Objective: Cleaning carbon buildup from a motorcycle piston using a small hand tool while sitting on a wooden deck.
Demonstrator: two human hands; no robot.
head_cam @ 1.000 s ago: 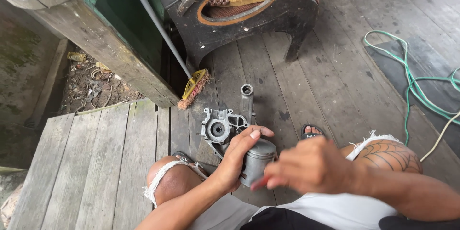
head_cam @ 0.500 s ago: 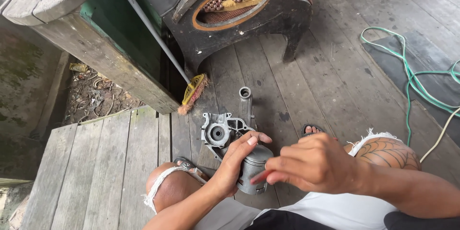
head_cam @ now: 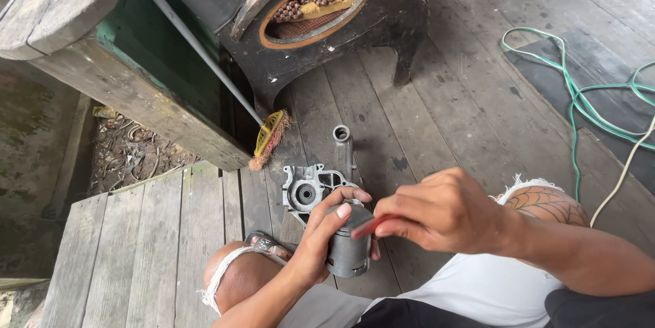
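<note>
Cylinder (head_cam: 348, 249), grey metal and upright, is held over the lap, clasped by the left hand (head_cam: 321, 239) with thumb and fingers wrapped round its top. A thin red tool (head_cam: 372, 225), possibly a screwdriver, is pinched in the closed right hand (head_cam: 437, 212) and touches the cylinder's upper edge. Just behind, a grey cast housing (head_cam: 310, 188) with a tube lies on the plank floor (head_cam: 437, 103). A yellow-backed brush (head_cam: 269, 137) rests near a dark stand (head_cam: 327, 21). A green hose (head_cam: 580, 103) is coiled well apart, at the right.

Soft even daylight (edges slightly warped)
</note>
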